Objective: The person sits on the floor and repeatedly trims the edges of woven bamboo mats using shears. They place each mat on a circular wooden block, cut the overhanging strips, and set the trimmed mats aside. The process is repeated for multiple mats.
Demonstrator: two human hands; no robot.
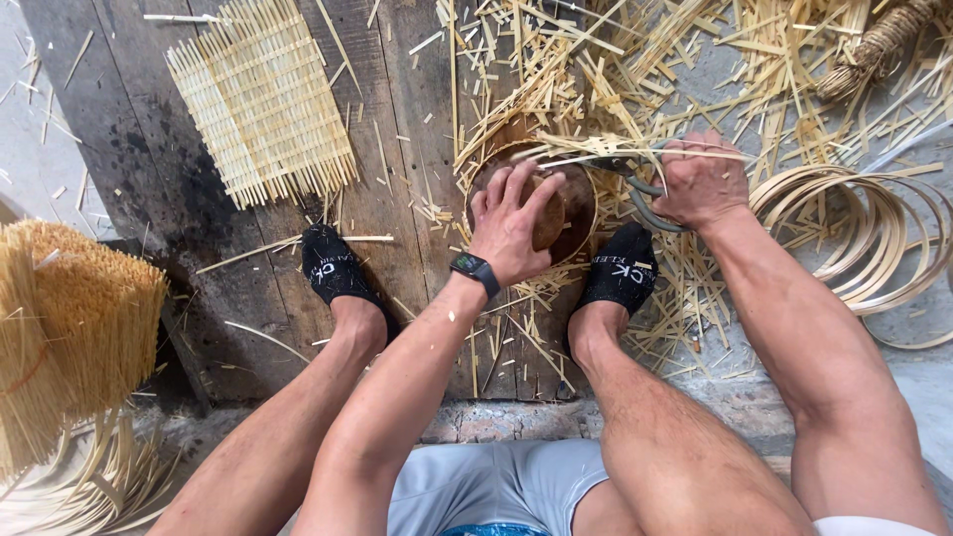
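Observation:
My left hand point(514, 220), with a dark watch at the wrist, presses flat on a round brown mould point(576, 208) that sits inside a partly woven bamboo basket rim point(516, 149). My right hand point(700, 181) is closed around the grey handles of shears point(640, 194), whose blades point left at the basket's loose strips. My two feet in black socks rest on the wooden board, the right one point(620, 270) against the basket.
A flat woven bamboo mat point(263, 99) lies on the dark wooden board point(397, 248) at upper left. Cut bamboo scraps point(635, 60) litter the ground. Coiled bamboo hoops point(859, 228) lie at right, a bundle of thin sticks point(69, 318) at left.

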